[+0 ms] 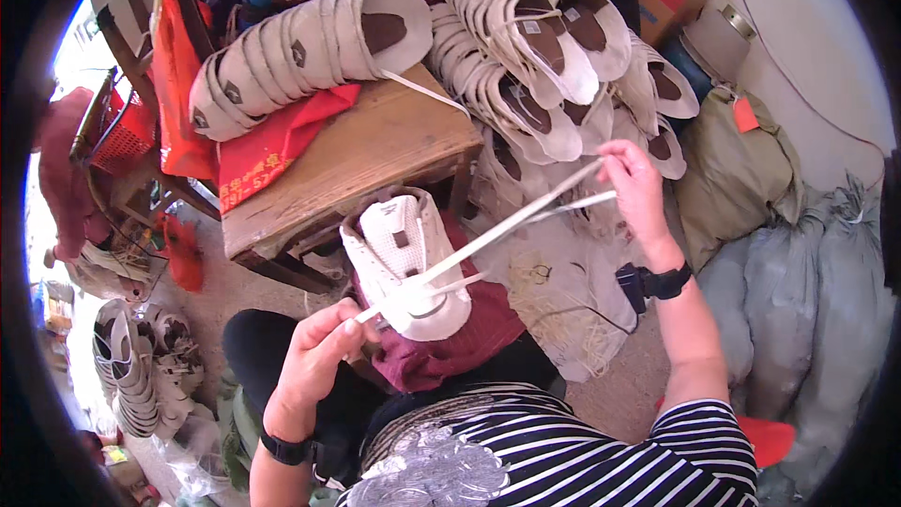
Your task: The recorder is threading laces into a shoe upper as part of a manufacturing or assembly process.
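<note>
A whitish shoe upper (pixel 383 237) with a mesh tongue lies on a dark red cloth (pixel 493 319) across my lap, toe end toward me. Over it a flat cream shoelace (pixel 511 222) is stretched slantwise between my hands. My left hand (pixel 317 349), low beside the toe, pinches one end of the lace. Up and to the right, my right hand (pixel 636 190) is closed on the other end with thumb and fingertips. A second pale strand runs just below the taut one toward my right hand; whether it is held cannot be made out.
A wooden table (pixel 375 145) ahead bears a row of nested shoe uppers (pixel 314 52) and a red bag (pixel 272 145). More stacked uppers (pixel 516 23) rise to its right. Grey sacks (pixel 779 310) stand at the right. Further uppers (pixel 136 376) sit on the floor at left.
</note>
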Available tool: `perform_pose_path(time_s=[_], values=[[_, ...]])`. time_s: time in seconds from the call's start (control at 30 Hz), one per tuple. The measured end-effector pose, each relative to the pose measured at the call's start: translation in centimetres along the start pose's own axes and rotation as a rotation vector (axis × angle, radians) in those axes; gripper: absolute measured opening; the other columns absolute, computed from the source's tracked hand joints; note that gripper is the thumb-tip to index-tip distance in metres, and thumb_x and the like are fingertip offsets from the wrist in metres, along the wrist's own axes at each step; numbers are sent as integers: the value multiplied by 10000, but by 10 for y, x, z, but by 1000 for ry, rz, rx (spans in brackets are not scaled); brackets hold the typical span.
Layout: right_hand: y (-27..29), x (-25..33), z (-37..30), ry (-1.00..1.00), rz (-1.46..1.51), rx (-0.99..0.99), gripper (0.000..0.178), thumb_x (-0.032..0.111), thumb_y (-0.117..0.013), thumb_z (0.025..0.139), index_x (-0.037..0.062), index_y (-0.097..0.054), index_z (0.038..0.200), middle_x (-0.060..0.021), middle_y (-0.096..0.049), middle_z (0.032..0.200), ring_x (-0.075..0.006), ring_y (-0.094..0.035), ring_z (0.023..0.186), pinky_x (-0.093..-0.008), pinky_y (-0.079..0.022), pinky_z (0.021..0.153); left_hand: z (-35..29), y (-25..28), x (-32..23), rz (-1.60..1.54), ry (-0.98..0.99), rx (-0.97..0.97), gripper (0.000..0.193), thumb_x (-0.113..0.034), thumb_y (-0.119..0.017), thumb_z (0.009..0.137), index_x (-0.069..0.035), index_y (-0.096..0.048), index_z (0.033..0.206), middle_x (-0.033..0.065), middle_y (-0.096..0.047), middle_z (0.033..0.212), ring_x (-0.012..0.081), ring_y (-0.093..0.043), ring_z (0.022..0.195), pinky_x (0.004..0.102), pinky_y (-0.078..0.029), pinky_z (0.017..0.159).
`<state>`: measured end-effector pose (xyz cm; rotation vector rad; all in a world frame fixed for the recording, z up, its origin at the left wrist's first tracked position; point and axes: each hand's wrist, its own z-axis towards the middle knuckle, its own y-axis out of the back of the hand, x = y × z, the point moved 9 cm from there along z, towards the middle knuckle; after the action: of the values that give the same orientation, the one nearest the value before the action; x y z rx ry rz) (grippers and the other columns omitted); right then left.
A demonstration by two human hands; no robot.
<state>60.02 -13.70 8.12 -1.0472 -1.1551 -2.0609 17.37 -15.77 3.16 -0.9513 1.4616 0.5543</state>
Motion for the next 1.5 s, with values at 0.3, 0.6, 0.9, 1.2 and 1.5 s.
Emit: perform_pose_path(time_s=[0.3,0.6,0.9,1.2,1.5], values=[[80,-87,-3,14,-924,-235,166,158,-566,876,120,-641,1019,-168,-660,812,-382,-640,771,-477,-497,666,-33,54,-25,-34,-266,-249,295,-233,-554,938,-11,-622,756,51,-550,849,161,-483,884,273,-370,796],[0,-91,-3,231,-930,157,246,35,-567,828,28,-663,1054,-218,-651,1077,-373,-598,1030,-467,-489,901,-12,-1,12,55,153,-48,237,-191,-575,989,23,-673,1023,0,-662,846,70,-588,766,249,-483,694],[-197,106,-126,-59,470,758,201,136,-537,990,30,-621,1139,-52,-659,931,-134,-621,889,-303,-501,795,26,-50,-1,552,-131,-6,188,-158,-610,955,15,-655,899,54,-614,747,108,-563,668,289,-463,595],[-187,124,-122,362,-128,685,253,22,-527,896,-5,-588,1140,-126,-608,1036,-252,-586,1047,-348,-467,898,24,-54,24,300,39,-26,225,-190,-554,1005,2,-648,939,-23,-564,678,55,-510,611,236,-429,541],[-190,125,-120,350,95,887,321,50,-576,857,51,-633,1173,-153,-622,988,-322,-586,932,-372,-472,872,29,-34,30,370,37,-131,248,-213,-589,982,16,-634,899,46,-574,657,91,-508,645,297,-450,570]])
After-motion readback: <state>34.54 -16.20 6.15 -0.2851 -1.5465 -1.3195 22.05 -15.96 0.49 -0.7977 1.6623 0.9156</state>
